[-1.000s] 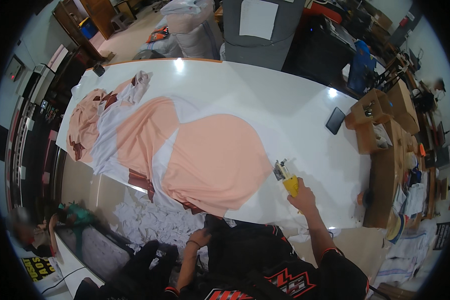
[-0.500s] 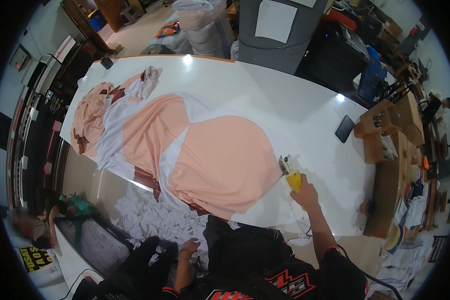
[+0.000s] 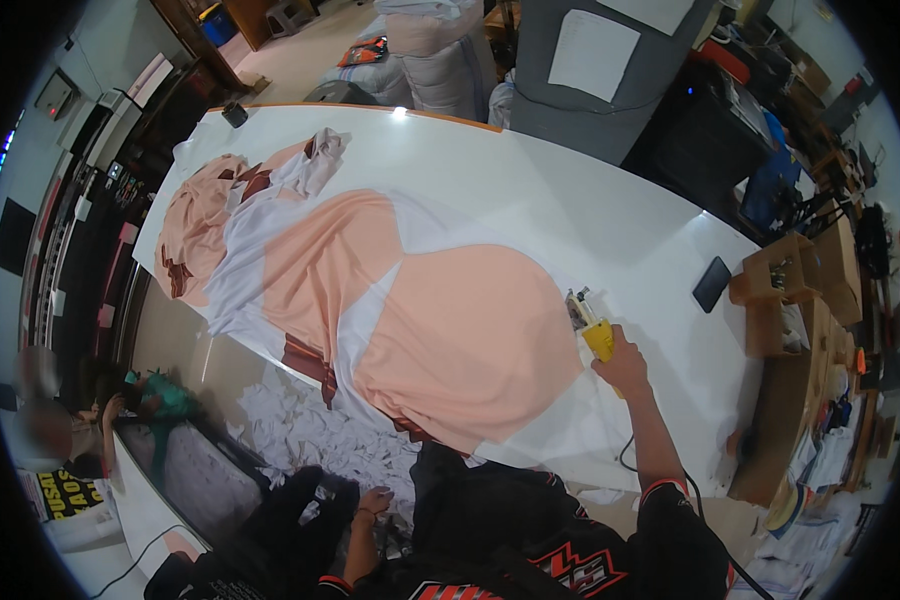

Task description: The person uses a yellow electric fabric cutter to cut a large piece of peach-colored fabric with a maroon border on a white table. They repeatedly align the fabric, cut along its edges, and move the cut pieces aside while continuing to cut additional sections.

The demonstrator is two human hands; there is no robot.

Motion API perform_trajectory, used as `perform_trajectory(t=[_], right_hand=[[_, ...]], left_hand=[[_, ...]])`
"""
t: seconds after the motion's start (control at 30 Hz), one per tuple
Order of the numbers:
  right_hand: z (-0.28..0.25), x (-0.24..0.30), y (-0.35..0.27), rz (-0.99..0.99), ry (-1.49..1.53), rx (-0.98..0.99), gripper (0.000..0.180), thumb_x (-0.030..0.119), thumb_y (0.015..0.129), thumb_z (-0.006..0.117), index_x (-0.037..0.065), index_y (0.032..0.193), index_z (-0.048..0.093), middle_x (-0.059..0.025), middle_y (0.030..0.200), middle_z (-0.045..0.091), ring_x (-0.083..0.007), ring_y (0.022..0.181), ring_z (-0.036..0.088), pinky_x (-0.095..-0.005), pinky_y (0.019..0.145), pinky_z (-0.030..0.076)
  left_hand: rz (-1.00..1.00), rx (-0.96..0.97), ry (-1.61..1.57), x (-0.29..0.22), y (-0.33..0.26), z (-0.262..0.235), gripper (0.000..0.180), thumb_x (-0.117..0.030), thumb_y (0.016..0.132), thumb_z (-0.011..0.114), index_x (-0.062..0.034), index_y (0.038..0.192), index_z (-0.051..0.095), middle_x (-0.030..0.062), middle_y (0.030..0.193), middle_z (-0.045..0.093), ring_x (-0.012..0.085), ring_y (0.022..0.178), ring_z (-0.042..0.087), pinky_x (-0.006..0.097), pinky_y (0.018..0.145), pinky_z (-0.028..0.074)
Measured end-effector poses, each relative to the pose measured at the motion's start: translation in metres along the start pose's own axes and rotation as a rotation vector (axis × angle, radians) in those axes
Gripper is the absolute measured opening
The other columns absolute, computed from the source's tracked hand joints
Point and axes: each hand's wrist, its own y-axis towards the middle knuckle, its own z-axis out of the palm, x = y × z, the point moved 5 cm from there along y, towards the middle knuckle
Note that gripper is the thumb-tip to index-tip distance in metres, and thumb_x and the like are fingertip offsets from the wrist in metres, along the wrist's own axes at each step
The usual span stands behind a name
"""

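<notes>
Yellow-handled electric cutter [image 3: 592, 328], small, with a metal head: it stands on the long white table [image 3: 590, 215] just beside the right edge of the peach cloth, and we hold it in our right hand [image 3: 625, 367], whose grip is wrapped tight round the yellow handle. A dark cord [image 3: 627, 455] runs down from near that forearm toward the table's near edge.

Peach and white fabric lay [image 3: 410, 320], large and flat: it is spread along the table from the far left corner to the cutter, with dark red-brown trim showing at its near edge and bunched folds at its far left end.

Left hand [image 3: 373, 500]: it hangs low, below the table's near edge and well apart from the cloth, in front of our dark clothing. We cannot tell whether its grip is spread or pressed together.

White fabric scraps [image 3: 300, 430], a loose heap: they lie on the floor under the near edge of the table.

Black flat rectangular device [image 3: 711, 284]: it lies on the table near its right end, well apart from the cutter.

Brown cardboard boxes [image 3: 790, 290], open: they are stacked just beyond the right end of the table.
</notes>
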Motion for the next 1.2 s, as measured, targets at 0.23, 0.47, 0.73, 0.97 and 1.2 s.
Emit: perform_trajectory(t=[0.23, 0.47, 0.73, 0.97, 1.2], right_hand=[[-0.019, 0.014, 0.043, -0.058, -0.077, 0.036, 0.085, 0.032, 0.076, 0.079, 0.018, 0.149, 0.038, -0.0265, 0.114, 0.069, -0.046, 0.106, 0.07, -0.0551, 0.089, 0.058], [-0.035, 0.035, 0.078, -0.149, -0.14, 0.032, 0.084, 0.031, 0.076, 0.078, 0.019, 0.149, 0.039, -0.0253, 0.109, 0.07, -0.0469, 0.101, 0.071, -0.0545, 0.086, 0.059], [-0.048, 0.059, 0.118, -0.25, -0.242, 0.067, 0.083, 0.031, 0.075, 0.078, 0.019, 0.149, 0.041, -0.0245, 0.108, 0.071, -0.0448, 0.101, 0.072, -0.0539, 0.086, 0.06], [-0.057, 0.092, 0.157, -0.348, -0.308, 0.119, 0.085, 0.031, 0.076, 0.079, 0.021, 0.151, 0.041, -0.0235, 0.109, 0.071, -0.0433, 0.101, 0.072, -0.0521, 0.088, 0.059], [-0.066, 0.132, 0.184, -0.498, -0.376, 0.087, 0.083, 0.029, 0.075, 0.08, 0.02, 0.15, 0.045, -0.023, 0.107, 0.073, -0.0417, 0.099, 0.073, -0.0512, 0.086, 0.061]], left_hand=[[-0.001, -0.066, -0.066, -0.005, 0.007, -0.016, 0.052, -0.042, 0.092, 0.076, -0.0106, 0.133, 0.071, 0.0122, 0.099, 0.078, 0.0193, 0.08, 0.076, 0.035, 0.074, 0.061], [-0.054, -0.099, -0.042, -0.029, -0.01, -0.028, 0.049, -0.043, 0.092, 0.074, -0.012, 0.13, 0.073, 0.015, 0.105, 0.079, 0.0234, 0.084, 0.078, 0.036, 0.079, 0.062], [0.029, -0.185, 0.119, -0.034, -0.018, -0.025, 0.048, -0.041, 0.091, 0.075, -0.0104, 0.128, 0.074, 0.0143, 0.098, 0.079, 0.0227, 0.087, 0.078, 0.037, 0.081, 0.06], [-0.005, -0.172, 0.085, -0.041, -0.032, -0.022, 0.05, -0.043, 0.09, 0.076, -0.012, 0.129, 0.073, 0.015, 0.1, 0.08, 0.0266, 0.094, 0.078, 0.038, 0.086, 0.06], [0.028, -0.233, 0.041, -0.051, -0.045, -0.023, 0.05, -0.046, 0.088, 0.076, -0.0141, 0.126, 0.075, 0.0172, 0.107, 0.079, 0.0312, 0.103, 0.077, 0.042, 0.091, 0.06]])
